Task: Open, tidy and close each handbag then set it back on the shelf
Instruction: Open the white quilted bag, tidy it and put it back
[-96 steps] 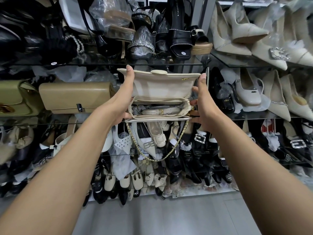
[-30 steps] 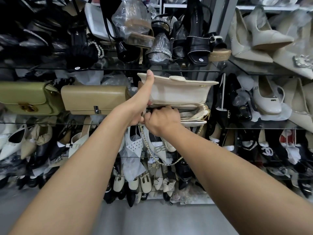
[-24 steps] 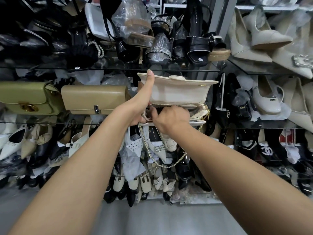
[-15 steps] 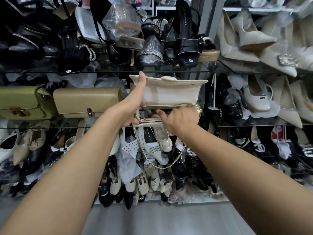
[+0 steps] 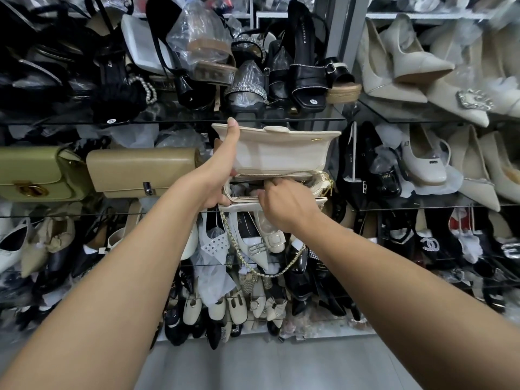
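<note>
A cream handbag (image 5: 281, 153) is held up in front of the shelves with its flap raised and its mouth showing. My left hand (image 5: 222, 170) grips the bag's left end, with the thumb stretched up along the flap's edge. My right hand (image 5: 284, 201) has its fingers curled into the open mouth, where white paper stuffing (image 5: 242, 190) shows; what the fingers hold is hidden. The bag's gold chain strap (image 5: 253, 266) hangs in a loop below.
A tan handbag (image 5: 140, 171) and an olive-green handbag (image 5: 33, 175) stand on the glass shelf (image 5: 70, 211) to the left. Shoes crowd the shelves above, below and right, among them black sandals (image 5: 304, 77) and cream pumps (image 5: 408, 60). Grey floor (image 5: 267, 364) lies below.
My right hand left the bag's right end and went into its mouth, sliding from the left part toward the middle. My left hand has kept its hold on the flap.
</note>
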